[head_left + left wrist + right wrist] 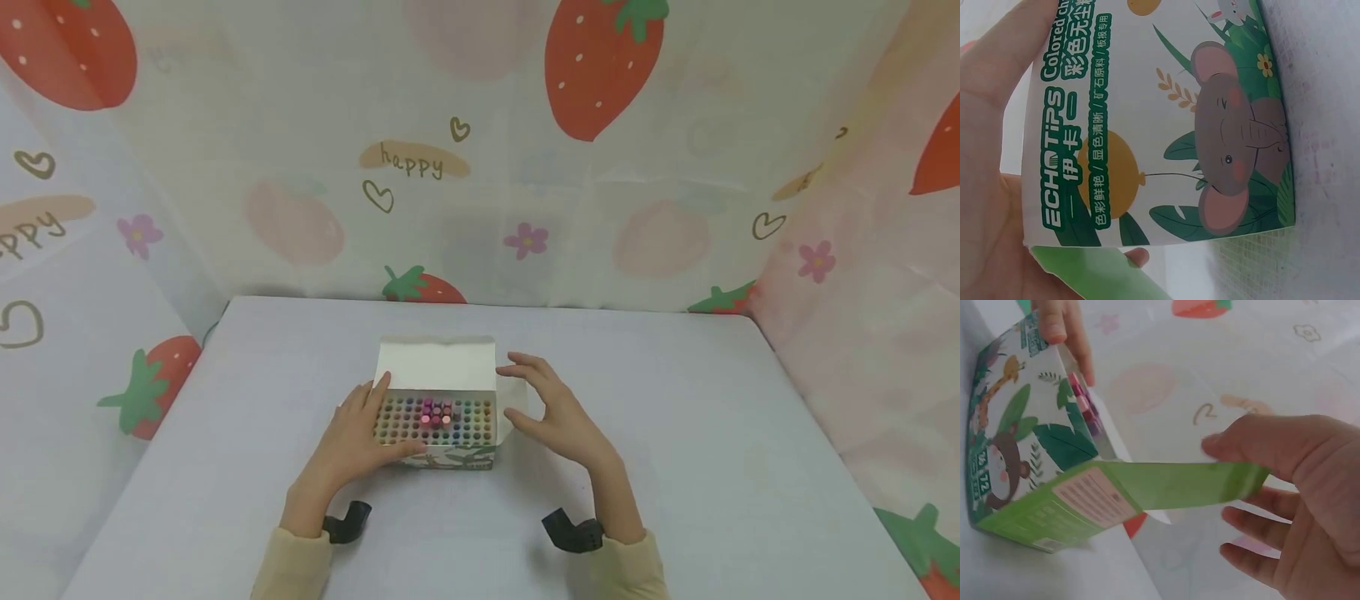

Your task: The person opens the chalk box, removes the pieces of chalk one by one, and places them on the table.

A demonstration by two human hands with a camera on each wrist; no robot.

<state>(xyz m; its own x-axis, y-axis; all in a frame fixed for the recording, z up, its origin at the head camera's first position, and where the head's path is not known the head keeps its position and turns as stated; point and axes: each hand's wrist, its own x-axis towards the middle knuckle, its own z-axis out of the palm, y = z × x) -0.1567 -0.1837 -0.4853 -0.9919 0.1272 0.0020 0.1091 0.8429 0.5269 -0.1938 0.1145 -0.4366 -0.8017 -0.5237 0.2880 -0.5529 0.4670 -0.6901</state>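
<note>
One grip, left hand (358,437): clamped on the left end of the printed box (459,457), thumb along its near top edge, fingers spread up the left side toward the lid.
Other grip, right hand (558,421): apart, thumb and fingers well separated about the green end flap (1191,484); whether any of them touches it, I cannot tell.
Printed box: stands on the white desk (712,433), a little left of the middle, between the two hands, its top open.
Lid (435,364): raised along the far side, white inner face showing.
End flap: folded out from the box's right end, reaching toward the right hand.
Coloured sticks (477,419): packed upright in rows inside the box, only their tops showing.
Raised cluster (437,412): pink, red and purple sticks, close together near the middle, standing higher than the others.
Box print: a grey elephant (1235,137), an orange balloon (1113,175) and "ECHOTIPS" lettering; farther along, a giraffe (1000,384).
Wrists: a black fitting (348,522) at the left, another black fitting (572,531) at the right, pale yellow sleeves (292,567) behind.
Room around us: pale hangings (465,212) past the desk, printed with strawberries, hearts, flowers and "happy".
</note>
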